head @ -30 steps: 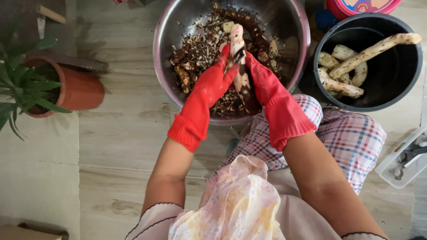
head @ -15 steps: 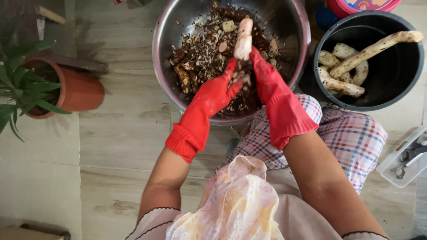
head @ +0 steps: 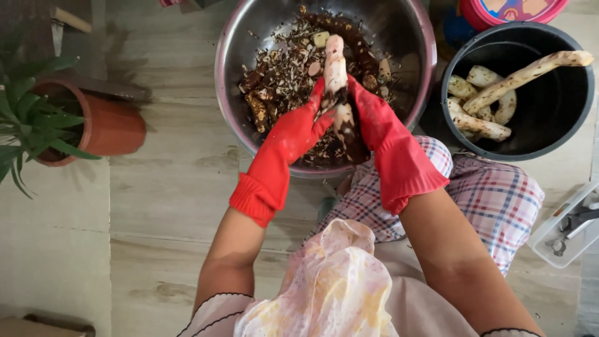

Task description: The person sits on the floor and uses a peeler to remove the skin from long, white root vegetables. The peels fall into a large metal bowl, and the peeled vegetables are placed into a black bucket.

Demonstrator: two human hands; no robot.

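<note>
Both my hands wear red rubber gloves and meet over a large steel bowl (head: 243,134) full of brown peelings (head: 281,78). My right hand (head: 374,115) grips a long root (head: 336,68), pale and peeled at its far end, still dark-skinned near my palms. My left hand (head: 299,128) presses against the dark lower part of the same root; whether it holds a tool is hidden.
A black bucket (head: 561,134) at the right holds several peeled pale roots (head: 499,93). A terracotta pot with a green plant (head: 106,128) stands on the left floor. A clear box with metal tools (head: 571,228) lies at the right edge. A pink lid (head: 511,9) sits top right.
The root has been lowered and turned between my hands over the bowl. My left hand moved back against its dark lower part after sliding off to the side.
</note>
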